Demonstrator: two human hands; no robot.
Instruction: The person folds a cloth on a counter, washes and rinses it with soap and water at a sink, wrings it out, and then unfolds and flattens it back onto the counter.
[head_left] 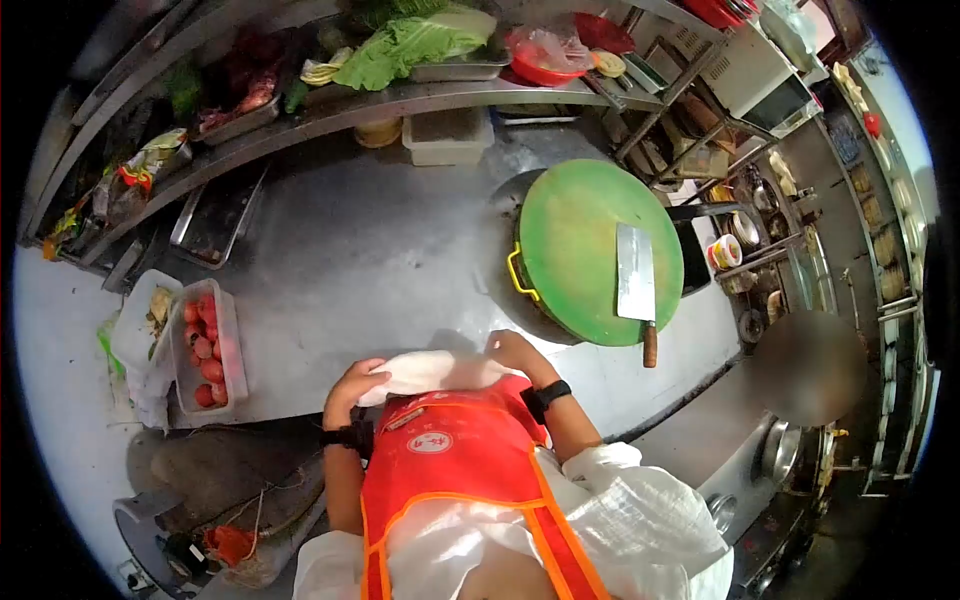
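A folded white cloth (pixel 430 374) stretches between my two hands at the near edge of the steel table, just above the top of my red apron (pixel 470 455). My left hand (pixel 355 384) grips its left end, with the thumb lying along the cloth. My right hand (pixel 514 350) is closed at the other end, its fingertips partly hidden. To the right of my hands, a cleaver (pixel 636 280) with a wooden handle lies flat on a round green chopping board (pixel 570 240). A yellow handle (pixel 518 275) sticks out on the board's left side.
A plastic tub of tomatoes (pixel 210 350) stands at the table's left end, beside a white container (pixel 148 320). A metal tray (pixel 215 220) lies behind. The overhead shelf (pixel 330 115) bears leafy greens (pixel 415 45) and a red basin (pixel 545 62). A blurred person (pixel 808 368) is at right.
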